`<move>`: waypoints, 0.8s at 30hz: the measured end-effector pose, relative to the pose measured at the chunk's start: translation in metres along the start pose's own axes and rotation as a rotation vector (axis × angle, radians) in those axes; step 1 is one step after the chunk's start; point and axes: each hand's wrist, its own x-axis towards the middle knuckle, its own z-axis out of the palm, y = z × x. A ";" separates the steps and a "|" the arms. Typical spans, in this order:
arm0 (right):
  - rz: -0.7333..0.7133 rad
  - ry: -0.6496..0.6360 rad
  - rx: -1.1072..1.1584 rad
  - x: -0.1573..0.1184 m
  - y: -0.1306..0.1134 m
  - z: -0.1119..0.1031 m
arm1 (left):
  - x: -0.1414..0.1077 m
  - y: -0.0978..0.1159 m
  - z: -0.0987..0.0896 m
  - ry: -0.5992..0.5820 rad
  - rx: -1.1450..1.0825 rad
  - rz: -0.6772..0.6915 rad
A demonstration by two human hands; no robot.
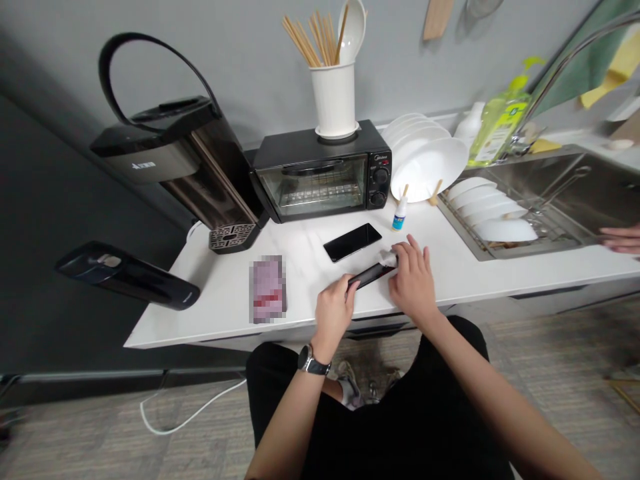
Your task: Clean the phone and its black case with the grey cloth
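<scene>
My left hand [334, 310], with a black watch at the wrist, grips the near-left end of a slim black object [369, 275] above the counter's front part. At its other end my right hand [414, 280] pinches a small crumpled grey-white piece [387, 259], which looks like cloth or tissue, against the dark surface. Just behind the hands a black phone [353, 242] lies flat on the counter. A small white bottle with a blue label [399, 215] stands upright behind my right hand. To the left of my left hand lies a blurred pinkish item [269, 289].
Behind stand a toaster oven [320, 177] holding a utensil cup [334, 100], a tall dispenser [185, 160] and white plates [425, 160]. A dark bottle [127, 275] is at left. Right is a sink [575, 200] with bowls [493, 207]; another person's hand [621, 240] shows there.
</scene>
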 end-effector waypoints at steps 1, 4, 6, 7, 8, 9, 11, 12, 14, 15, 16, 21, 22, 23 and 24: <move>0.001 0.000 0.018 0.000 -0.001 0.000 | 0.000 0.000 0.001 0.010 0.014 -0.002; -0.194 -0.126 0.086 -0.003 -0.011 0.001 | 0.001 -0.001 0.003 0.067 0.080 0.014; -0.281 -0.172 0.072 -0.003 -0.012 0.002 | 0.000 -0.002 0.004 0.093 0.094 0.039; -0.256 -0.154 0.048 -0.002 -0.010 0.002 | 0.001 -0.002 0.004 0.092 0.087 0.047; -0.193 -0.116 0.023 -0.001 -0.007 0.002 | 0.001 -0.001 0.004 0.083 0.074 0.047; -0.114 -0.071 0.004 0.000 -0.005 0.002 | 0.001 -0.001 0.004 0.072 0.063 0.039; -0.014 -0.025 0.010 0.001 -0.007 0.003 | 0.001 0.000 0.005 0.062 0.066 0.014; -0.036 -0.044 0.034 0.000 -0.010 0.003 | 0.001 0.001 0.005 0.069 0.080 0.006; -0.178 -0.143 0.080 -0.002 -0.015 0.004 | 0.001 0.000 0.005 0.090 0.113 0.008; -0.237 -0.176 0.083 -0.002 -0.015 0.003 | 0.001 0.000 0.005 0.093 0.118 0.014; -0.256 -0.183 0.066 0.000 -0.013 0.003 | 0.001 0.000 0.005 0.089 0.114 0.020; 0.008 -0.043 -0.011 0.007 -0.005 0.001 | 0.002 0.002 0.006 0.054 0.086 -0.007; -0.034 -0.073 0.019 0.006 -0.009 0.001 | 0.003 0.002 0.006 0.060 0.109 -0.010; -0.117 -0.121 0.051 0.005 -0.012 0.001 | 0.003 0.001 0.007 0.068 0.136 -0.010; -0.197 -0.167 0.077 0.004 -0.015 0.001 | 0.003 0.001 0.007 0.072 0.157 -0.003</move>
